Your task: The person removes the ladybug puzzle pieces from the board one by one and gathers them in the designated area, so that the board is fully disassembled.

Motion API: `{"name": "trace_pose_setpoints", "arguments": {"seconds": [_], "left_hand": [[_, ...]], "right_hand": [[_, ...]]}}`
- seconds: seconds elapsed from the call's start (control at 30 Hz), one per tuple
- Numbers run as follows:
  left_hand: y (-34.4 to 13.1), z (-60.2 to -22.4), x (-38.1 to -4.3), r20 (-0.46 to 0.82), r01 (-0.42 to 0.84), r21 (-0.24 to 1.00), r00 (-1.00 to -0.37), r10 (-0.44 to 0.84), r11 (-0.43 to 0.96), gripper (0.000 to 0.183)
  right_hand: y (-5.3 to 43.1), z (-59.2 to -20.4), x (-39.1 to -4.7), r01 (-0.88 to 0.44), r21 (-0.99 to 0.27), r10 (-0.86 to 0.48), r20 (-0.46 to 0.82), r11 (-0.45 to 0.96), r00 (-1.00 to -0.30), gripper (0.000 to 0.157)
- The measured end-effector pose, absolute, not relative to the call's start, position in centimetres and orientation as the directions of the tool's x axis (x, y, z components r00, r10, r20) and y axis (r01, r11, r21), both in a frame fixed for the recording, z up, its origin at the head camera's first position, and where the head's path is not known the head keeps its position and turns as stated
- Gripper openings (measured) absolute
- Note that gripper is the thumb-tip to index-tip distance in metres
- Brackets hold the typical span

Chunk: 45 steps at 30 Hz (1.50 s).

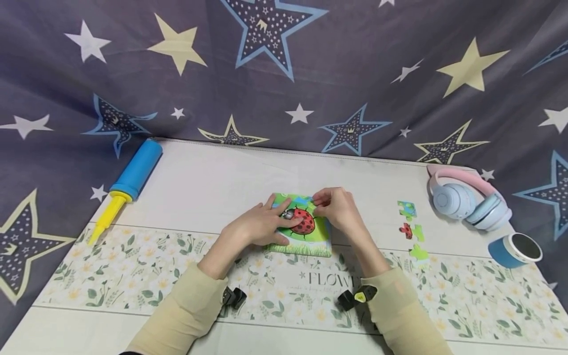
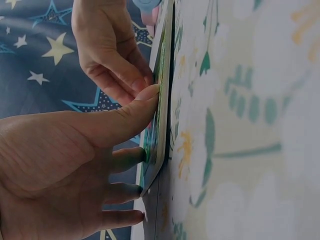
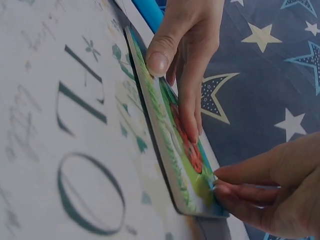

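Pinching piece (image 1: pixel 312 200): right fingers (image 1: pixel 323 193) | left fingers (image 1: pixel 289 223) spread, partly covering puzzle (image 1: pixel 306 226) | rightward: loose pieces (image 1: pixel 418 232), headphones (image 1: pixel 456 199)

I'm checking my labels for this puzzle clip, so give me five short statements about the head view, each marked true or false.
1. The left hand rests on the ladybug puzzle. True.
2. The headphones lie left of the puzzle. False: the headphones lie to its right.
3. The right hand is at the puzzle's upper right corner. True.
4. The loose pieces are stacked on the puzzle. False: the loose pieces lie on the table, right of the puzzle.
5. The pump is blue and yellow. True.
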<state>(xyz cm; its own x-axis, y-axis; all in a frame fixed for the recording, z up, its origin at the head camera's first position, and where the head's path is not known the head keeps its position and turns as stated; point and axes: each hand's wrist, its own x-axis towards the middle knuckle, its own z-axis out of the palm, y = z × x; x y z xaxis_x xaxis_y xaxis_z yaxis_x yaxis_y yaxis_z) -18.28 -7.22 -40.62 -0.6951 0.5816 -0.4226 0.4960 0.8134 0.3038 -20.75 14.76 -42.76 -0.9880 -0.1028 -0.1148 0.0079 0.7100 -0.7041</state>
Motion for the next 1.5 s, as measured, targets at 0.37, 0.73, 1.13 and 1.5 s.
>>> {"name": "trace_pose_setpoints", "arguments": {"seconds": [0.37,0.73,1.13,1.5], "left_hand": [[-7.38,-40.81,-18.28,-0.417,0.503,0.294,-0.697,0.583,0.812,0.063],[-7.40,-40.91,-18.30,-0.407,0.503,0.306,-0.699,0.589,0.808,0.063],[-7.26,-40.86,-18.31,-0.410,0.500,0.303,-0.700,0.585,0.811,0.063],[-7.32,-41.02,-18.33,-0.397,0.498,0.315,-0.704,0.589,0.808,0.063]], "right_hand": [[14.81,-42.60,-20.97,0.069,-0.735,-0.095,-0.179,0.675,-0.979,0.025],[14.46,-43.02,-20.81,0.078,-0.731,-0.072,-0.173,0.678,-0.982,0.028],[14.08,-42.96,-20.49,0.033,-0.687,-0.053,-0.104,0.726,-0.993,0.027],[13.95,-43.24,-20.40,0.007,-0.690,-0.084,-0.099,0.724,-0.992,0.028]]}}
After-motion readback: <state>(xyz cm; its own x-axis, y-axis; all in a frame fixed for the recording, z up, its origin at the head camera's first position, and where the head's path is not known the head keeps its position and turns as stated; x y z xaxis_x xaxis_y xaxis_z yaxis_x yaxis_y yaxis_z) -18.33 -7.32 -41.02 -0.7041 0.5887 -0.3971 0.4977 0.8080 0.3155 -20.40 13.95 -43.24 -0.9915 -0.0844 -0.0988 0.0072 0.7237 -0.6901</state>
